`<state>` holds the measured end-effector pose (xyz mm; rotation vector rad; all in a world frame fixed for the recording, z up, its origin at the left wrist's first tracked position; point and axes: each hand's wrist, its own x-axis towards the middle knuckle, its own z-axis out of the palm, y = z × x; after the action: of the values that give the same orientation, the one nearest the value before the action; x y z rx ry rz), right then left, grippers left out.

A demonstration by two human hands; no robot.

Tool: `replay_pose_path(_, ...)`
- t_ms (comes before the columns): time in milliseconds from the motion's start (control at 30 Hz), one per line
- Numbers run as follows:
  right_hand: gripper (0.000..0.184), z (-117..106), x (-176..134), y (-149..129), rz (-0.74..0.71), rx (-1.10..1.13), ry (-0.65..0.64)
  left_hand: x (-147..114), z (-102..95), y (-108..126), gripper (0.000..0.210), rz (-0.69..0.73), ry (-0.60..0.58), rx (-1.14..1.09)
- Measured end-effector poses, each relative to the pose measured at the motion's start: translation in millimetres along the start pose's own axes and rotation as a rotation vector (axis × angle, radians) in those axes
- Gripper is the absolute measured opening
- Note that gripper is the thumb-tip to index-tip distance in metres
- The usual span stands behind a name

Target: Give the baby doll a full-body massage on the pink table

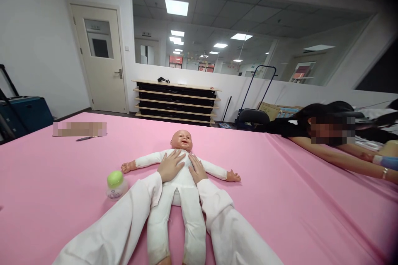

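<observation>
Lays left hand point(171, 166) and right hand point(197, 168) flat on the chest of 1 white-bodied baby doll point(183, 188), face-up on the pink-covered worktop point(264, 203). Grips nothing with the fingers, straight and slightly parted. Has 1 green-lidded jar point(116, 186) near left sleeve point(115, 223).

We note doll point(186, 179): white cloth body, tan head point(181, 140) | jar point(117, 192): pale, lime-green lid point(115, 179) | sleeves point(121, 217): white | table cover point(280, 203): solid pink | shelf unit point(177, 101): banded black and pale wood | door point(102, 78): cream | trolley handle point(266, 66): navy | suitcase point(31, 114): we read as dark teal-blue
</observation>
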<state>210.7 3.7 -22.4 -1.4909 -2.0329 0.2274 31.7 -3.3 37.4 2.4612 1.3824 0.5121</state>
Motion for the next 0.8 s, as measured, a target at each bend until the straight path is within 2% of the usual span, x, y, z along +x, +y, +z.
replay_pose_path(100,0.052,-6,-2,-6,0.081,-0.055,-0.046,1,3.3,-19,0.049,-0.172,0.092,-0.007)
replay_pose_path(200,0.051,-9,-4,-8,0.182,-0.123,-0.034,-6,7.9,-41,0.05,-0.304,0.209,0.071)
replay_pose_path(300,0.051,-10,-6,-6,0.258,-0.179,0.016,-15,11.3,-58,0.047,-0.367,0.326,0.227)
replay_pose_path(400,0.051,-13,-8,-3,0.332,-0.22,0.133,-21,11.5,-63,0.047,-0.443,0.447,0.281)
replay_pose_path(467,0.052,-16,-8,-2,0.345,-0.176,0.224,-22,10.6,-60,0.045,-0.429,0.528,0.194)
replay_pose_path(533,0.054,-18,-8,-6,0.229,-0.035,0.257,-22,10.7,-56,0.044,-0.295,0.56,-0.001)
replay_pose_path(600,0.056,-19,-8,-14,0.023,0.102,0.178,-22,12.9,-51,0.047,-0.085,0.497,-0.231)
replay_pose_path(667,0.053,-19,-7,-25,-0.136,0.128,0.005,-21,16.9,-47,0.05,0.084,0.364,-0.383)
replay_pose_path(733,0.054,-19,-6,-37,-0.153,0.061,-0.142,-19,21.1,-45,0.055,0.147,0.231,-0.425)
replay_pose_path(800,0.058,-21,-5,-49,-0.083,-0.009,-0.198,-17,24.0,-44,0.06,0.131,0.149,-0.411)
